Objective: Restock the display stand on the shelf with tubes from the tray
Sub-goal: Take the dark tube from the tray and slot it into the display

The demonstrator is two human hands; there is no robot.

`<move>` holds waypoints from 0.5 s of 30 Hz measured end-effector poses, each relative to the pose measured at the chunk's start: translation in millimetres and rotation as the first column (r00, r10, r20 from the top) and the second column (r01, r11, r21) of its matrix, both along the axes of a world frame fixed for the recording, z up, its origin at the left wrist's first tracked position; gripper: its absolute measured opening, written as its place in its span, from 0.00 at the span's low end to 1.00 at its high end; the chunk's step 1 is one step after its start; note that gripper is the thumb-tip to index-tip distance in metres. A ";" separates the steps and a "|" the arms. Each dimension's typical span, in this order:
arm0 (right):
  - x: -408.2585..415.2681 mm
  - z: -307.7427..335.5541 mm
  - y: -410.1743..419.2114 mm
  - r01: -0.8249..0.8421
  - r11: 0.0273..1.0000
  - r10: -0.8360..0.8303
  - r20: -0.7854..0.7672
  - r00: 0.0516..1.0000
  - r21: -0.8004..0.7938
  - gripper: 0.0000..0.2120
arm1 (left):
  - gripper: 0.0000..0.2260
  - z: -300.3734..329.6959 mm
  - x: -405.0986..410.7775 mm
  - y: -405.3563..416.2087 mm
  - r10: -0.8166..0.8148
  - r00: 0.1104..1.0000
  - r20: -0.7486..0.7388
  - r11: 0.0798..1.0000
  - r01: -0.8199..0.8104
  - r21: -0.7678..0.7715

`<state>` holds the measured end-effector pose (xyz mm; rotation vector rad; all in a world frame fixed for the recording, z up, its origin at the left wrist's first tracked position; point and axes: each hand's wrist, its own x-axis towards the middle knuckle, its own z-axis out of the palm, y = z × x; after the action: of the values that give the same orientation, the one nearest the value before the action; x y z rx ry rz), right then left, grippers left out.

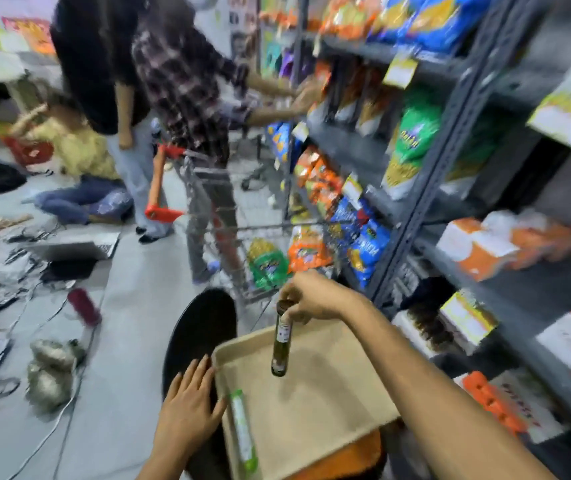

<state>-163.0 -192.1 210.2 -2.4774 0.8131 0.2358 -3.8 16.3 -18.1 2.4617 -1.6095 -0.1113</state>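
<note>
Above flat tan tray [329,403]: right hand [315,299] pinches cap of dark green round tube [281,341], hanging upright. Left hand [190,407] open, flat, fingers at tray's left rim. Light green tube [242,431] lies inside tray by left wall. Grey metal shelf [426,188] on right.

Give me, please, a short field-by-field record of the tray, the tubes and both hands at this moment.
tray: beige tray, tilted, resting over a dark round stool
held tube: dark green tube, hanging upright above the tray
right hand: right hand pinches the held tube by its cap
left hand: left hand flat at the tray's left edge, holding nothing
tube in tray: light green tube lying along the left wall
display stand: not identifiable
</note>
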 end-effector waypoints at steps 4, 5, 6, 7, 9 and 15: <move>-76.9 159.2 3.4 0.018 0.968 0.004 0.087 0.996 -0.248 0.13 | 0.26 19.6 -22.6 -57.2 -0.156 0.987 -0.028 0.946 0.141 -0.291; -99.2 197.8 8.7 0.043 0.952 -0.012 0.104 0.994 -0.302 0.15 | 0.25 37.3 -37.7 -88.6 -0.236 0.967 0.093 0.904 0.254 -0.345; -120.1 232.1 15.3 0.073 0.932 -0.029 0.126 0.992 -0.356 0.15 | 0.25 59.8 -55.7 -120.7 -0.303 0.935 0.185 0.857 0.352 -0.376; -141.3 262.6 21.7 0.110 0.909 -0.050 0.157 0.986 -0.403 0.15 | 0.26 89.5 -79.3 -152.4 -0.345 0.914 0.212 0.811 0.404 -0.423; -177.1 314.1 33.2 0.197 0.853 -0.101 0.217 0.971 -0.483 0.10 | 0.32 155.6 -135.0 -208.0 -0.454 0.874 0.173 0.693 0.468 -0.548; -274.9 422.2 46.7 0.479 0.493 -0.342 0.345 0.874 -0.726 0.05 | 0.29 342.3 -296.3 -280.6 -0.685 0.647 0.334 0.256 0.643 -0.721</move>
<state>-437.9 -145.4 632.3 -2.8884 1.7079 -0.6582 -300.1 -264.3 324.2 0.9577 -1.9693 0.3720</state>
